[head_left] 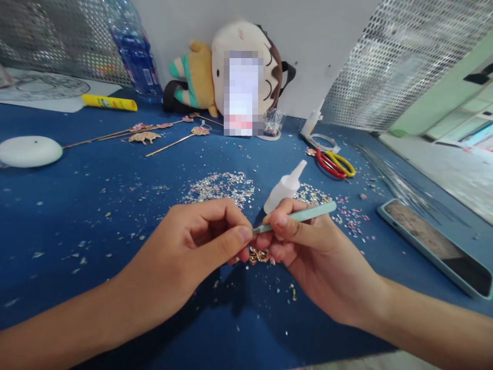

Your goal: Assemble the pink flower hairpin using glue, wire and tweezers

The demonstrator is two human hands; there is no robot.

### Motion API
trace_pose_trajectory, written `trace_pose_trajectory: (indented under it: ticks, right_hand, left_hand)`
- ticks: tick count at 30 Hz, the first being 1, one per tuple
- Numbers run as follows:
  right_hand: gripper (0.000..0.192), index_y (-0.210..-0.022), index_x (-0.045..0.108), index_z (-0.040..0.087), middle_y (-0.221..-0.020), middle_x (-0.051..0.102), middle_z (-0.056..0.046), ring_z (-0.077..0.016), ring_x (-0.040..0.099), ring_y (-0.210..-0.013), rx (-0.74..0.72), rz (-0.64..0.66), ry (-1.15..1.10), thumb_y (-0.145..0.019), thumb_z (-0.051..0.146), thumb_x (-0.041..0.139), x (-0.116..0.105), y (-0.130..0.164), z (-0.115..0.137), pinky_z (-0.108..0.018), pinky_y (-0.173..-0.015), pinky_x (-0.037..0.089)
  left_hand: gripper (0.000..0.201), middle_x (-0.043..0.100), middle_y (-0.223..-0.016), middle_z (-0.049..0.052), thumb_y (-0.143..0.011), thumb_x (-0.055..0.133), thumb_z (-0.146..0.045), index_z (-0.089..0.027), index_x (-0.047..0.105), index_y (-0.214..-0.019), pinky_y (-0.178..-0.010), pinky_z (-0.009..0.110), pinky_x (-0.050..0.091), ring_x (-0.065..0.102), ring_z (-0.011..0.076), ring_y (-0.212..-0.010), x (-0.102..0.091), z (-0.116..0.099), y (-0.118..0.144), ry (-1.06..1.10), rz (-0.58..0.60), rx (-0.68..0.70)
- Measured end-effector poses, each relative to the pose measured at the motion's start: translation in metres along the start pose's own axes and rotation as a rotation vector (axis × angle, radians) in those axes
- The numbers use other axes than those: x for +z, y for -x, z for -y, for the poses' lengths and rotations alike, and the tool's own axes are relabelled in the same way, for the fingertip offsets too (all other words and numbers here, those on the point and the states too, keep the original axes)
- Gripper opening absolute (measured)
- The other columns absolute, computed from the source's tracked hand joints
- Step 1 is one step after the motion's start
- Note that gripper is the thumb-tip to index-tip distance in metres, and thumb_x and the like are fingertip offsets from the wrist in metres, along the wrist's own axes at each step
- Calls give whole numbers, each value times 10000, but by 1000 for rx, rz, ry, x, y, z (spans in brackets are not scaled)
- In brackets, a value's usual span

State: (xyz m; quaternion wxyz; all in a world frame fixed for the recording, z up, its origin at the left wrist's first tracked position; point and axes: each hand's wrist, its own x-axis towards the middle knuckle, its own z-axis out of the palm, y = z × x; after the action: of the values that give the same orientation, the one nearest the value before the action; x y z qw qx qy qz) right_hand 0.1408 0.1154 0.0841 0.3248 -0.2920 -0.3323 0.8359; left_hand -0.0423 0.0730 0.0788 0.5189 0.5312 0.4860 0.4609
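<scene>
Plush doll [208, 77], scissors [334, 163], phone [435, 246], water bottle [134, 51].

Blue table [77, 221] w/ glitter bits scattered all over; thickest pile [219, 186] just beyond the hands, glue bottle [285, 188] beside it. Far right of hands: scissors [334, 163], phone [435, 245]. Far left: white puck [30, 151], yellow tube [109, 103], gold hairpins [154, 134]; plush doll [227, 77] and water bottle [133, 49] at the back.
</scene>
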Motion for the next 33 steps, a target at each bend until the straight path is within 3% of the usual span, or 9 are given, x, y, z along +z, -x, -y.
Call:
trace_pose_trajectory:
  ticks: [7, 14, 19, 30, 33]
  right_hand:
    - [194, -695, 760, 197, -665, 769, 24, -35, 678, -596, -3, 38, -24, -811, 227, 913, -1, 1, 0, -95, -638, 556]
    - [188, -725, 762, 200, -689, 771, 29, -34, 703, -664, 9, 84, -47, -862, 248, 881, -1, 4, 0, -95, -691, 562]
    - [213, -709, 742, 215, -713, 776, 29, -45, 702, -680, -10, 66, -57, -856, 271, 886, -2, 6, 0, -108, -700, 565]
    - [212, -705, 743, 209, -662, 717, 32, -49, 682, -665, -132, 11, 28, -856, 259, 883, 1, 5, -3, -122, -678, 554]
    - [211, -707, 749, 204, -677, 725, 21, -53, 678, -656, -162, -5, 50, -842, 267, 898, 3, 6, -5, -123, -654, 546]
  left_hand:
    - [191, 716, -631, -67, -862, 726, -216, -246, 732, -674, -604, 112, 546, 690, 90, -640, 0, 3, 0, 97, 44, -9]
    - [198, 723, -647, -100, -863, 759, -139, -256, 768, -703, -589, 47, 515, 648, 41, -628, 0, 3, -1, 226, 102, -25]
    - [221, 728, -627, -108, -857, 751, -99, -238, 761, -685, -590, 25, 522, 673, 26, -618, 3, -1, -1, 238, 74, 21]
    - [190, 716, -601, -57, -843, 711, -225, -230, 739, -655, -564, 102, 560, 668, 84, -578, 7, -4, 0, 49, -31, 41]
    - [207, 711, -591, -67, -843, 695, -220, -233, 740, -640, -533, 65, 527, 657, 65, -556, 9, -6, 0, 21, -71, 59]
